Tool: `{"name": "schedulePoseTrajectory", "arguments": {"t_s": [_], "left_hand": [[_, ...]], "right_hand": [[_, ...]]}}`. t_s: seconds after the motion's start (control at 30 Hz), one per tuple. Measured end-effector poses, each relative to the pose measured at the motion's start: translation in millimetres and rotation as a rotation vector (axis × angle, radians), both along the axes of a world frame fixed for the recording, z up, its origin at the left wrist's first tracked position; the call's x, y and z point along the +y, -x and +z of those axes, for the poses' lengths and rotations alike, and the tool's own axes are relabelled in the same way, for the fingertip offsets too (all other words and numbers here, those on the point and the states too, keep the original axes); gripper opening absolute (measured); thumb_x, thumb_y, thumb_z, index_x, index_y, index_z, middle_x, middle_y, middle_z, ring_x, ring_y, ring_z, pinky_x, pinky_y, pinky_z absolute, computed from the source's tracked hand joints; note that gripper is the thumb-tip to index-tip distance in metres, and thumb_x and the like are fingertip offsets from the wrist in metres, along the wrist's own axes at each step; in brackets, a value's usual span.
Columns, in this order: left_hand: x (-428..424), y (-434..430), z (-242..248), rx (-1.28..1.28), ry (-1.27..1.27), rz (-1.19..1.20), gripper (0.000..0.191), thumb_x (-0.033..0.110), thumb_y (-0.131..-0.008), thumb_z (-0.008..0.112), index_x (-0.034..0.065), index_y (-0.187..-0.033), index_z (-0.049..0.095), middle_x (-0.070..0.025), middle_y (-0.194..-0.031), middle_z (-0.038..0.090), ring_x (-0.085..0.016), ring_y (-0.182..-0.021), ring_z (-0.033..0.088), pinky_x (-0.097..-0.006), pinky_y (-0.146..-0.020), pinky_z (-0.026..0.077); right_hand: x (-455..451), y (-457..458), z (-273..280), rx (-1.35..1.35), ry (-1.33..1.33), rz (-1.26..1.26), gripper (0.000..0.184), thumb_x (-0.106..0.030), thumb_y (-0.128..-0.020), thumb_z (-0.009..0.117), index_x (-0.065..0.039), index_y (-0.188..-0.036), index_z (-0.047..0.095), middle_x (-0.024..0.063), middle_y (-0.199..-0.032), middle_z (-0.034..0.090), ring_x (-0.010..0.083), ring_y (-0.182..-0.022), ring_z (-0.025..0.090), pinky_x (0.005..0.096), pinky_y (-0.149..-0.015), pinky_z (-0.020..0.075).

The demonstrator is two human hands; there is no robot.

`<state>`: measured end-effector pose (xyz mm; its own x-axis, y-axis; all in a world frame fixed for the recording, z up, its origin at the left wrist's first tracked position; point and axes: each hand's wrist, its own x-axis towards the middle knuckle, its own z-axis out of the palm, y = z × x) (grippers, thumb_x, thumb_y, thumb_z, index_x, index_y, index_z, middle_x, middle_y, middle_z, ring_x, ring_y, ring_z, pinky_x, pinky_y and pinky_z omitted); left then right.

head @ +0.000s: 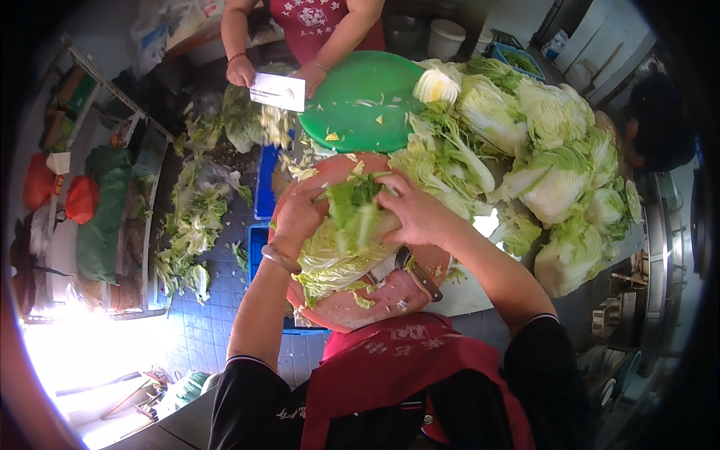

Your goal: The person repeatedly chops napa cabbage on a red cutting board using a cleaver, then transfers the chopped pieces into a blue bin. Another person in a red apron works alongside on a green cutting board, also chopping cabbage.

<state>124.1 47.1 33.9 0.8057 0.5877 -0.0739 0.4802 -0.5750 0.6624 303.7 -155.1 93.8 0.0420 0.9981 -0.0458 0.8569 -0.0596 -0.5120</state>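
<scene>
A napa cabbage (pixel 332 264) with loose green leaves lies on a round reddish chopping board (pixel 360 312) before me. My left hand (pixel 301 216) grips its left side near the top. From the right, my right hand (pixel 419 211) curls its fingers around the pale stem part of the leaves. The green leaf tips (pixel 354 205) between my hands are blurred. Beside my right forearm a cleaver (pixel 426 281) rests on the board with its dark handle toward me. Part of its blade is hidden under the cabbage.
Opposite, a co-worker's hand (pixel 241 72) holds a cleaver (pixel 277 91) at the edge of a green chopping board (pixel 365 107), with cut pieces falling below. Whole napa cabbages (pixel 554 180) are heaped to the right. Blue crates (pixel 259 242) and discarded leaves (pixel 197 214) lie at left.
</scene>
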Motion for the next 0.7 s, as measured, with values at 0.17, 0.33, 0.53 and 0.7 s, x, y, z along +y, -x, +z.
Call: {"name": "schedulePoseTrajectory", "arguments": {"t_s": [0.17, 0.33, 0.53, 0.7], "left_hand": [[-14, -3, 21, 0.038, -0.028, 0.036, 0.045, 0.044, -0.086, 0.062, 0.0083, -0.112, 0.069, -0.0163, -0.115, 0.065, -0.033, -0.111, 0.057, -0.0397, -0.095, 0.044], [-20, 1, 27, 0.008, 0.007, 0.072, 0.041, 0.038, -0.090, 0.060, 0.0026, -0.107, 0.069, -0.0171, -0.125, 0.059, -0.035, -0.127, 0.044, -0.0391, -0.108, 0.033], [-16, -4, 22, 0.040, 0.028, 0.092, 0.049, 0.051, -0.085, 0.061, 0.0099, -0.111, 0.070, -0.0156, -0.115, 0.066, -0.031, -0.111, 0.059, -0.0394, -0.094, 0.046], [-4, 1, -2, -0.091, -0.022, 0.052, 0.044, 0.045, -0.086, 0.061, 0.0083, -0.109, 0.071, -0.0142, -0.126, 0.060, -0.034, -0.129, 0.043, -0.0374, -0.107, 0.034]], "right_hand": [[-17, -1, -30, 0.242, -0.348, -0.098, 0.049, -0.023, -0.070, 0.080, -0.004, -0.107, 0.055, 0.0148, -0.124, 0.048, 0.0331, -0.124, 0.046, 0.0408, -0.094, 0.0461], [-35, -17, -42, 0.449, -0.351, -0.256, 0.054, -0.029, -0.072, 0.078, -0.007, -0.115, 0.054, 0.0186, -0.117, 0.052, 0.0319, -0.112, 0.052, 0.0381, -0.092, 0.0461], [-36, 3, -33, -0.202, -0.493, -0.008, 0.046, -0.014, -0.070, 0.073, -0.009, -0.113, 0.058, 0.0091, -0.129, 0.050, 0.0312, -0.122, 0.047, 0.0398, -0.096, 0.0466], [-34, 5, -44, -0.148, -0.639, 0.044, 0.028, -0.008, -0.075, 0.065, -0.008, -0.103, 0.060, 0.0073, -0.119, 0.058, 0.0299, -0.119, 0.050, 0.0426, -0.096, 0.0450]]}}
